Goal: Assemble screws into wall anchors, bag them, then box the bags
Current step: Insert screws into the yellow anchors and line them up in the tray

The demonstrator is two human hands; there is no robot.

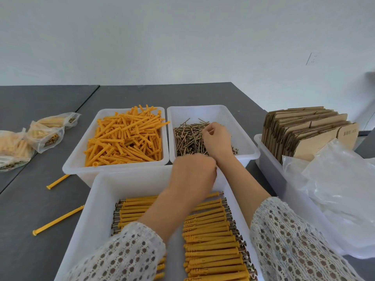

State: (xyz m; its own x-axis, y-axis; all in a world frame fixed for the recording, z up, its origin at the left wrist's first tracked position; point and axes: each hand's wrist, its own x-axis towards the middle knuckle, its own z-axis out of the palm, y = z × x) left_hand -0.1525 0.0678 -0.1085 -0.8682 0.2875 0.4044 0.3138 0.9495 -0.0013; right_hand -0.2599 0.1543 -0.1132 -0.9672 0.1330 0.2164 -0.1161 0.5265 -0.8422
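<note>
Right hand [216,138] is down in the back-right tub [246,138], on top of the pile of screws [187,138], fingers curled into them, looks like it's pinching one or a few but can't tell exactly w/ the blur. Left hand [193,174] is over the far end of the front tub [97,209], fingers bent in, too smeared to say if it's got hold of anything. That front tub has the finished anchors [211,240] w/ screws already in, laid in neat rows, screw heads poking out the ends. Back-left tub [75,159] is heaped w/ loose orange anchors [125,136]. Two stray anchors [57,220] lie on the grey table [40,199] left of the tubs. Filled bags [44,134] sit further left at the table edge. On the right there's another tub [269,169] w/ flat cardboard boxes [304,130] standing on edge and a bunch of empty plastic bags [341,189] in front of them.
</note>
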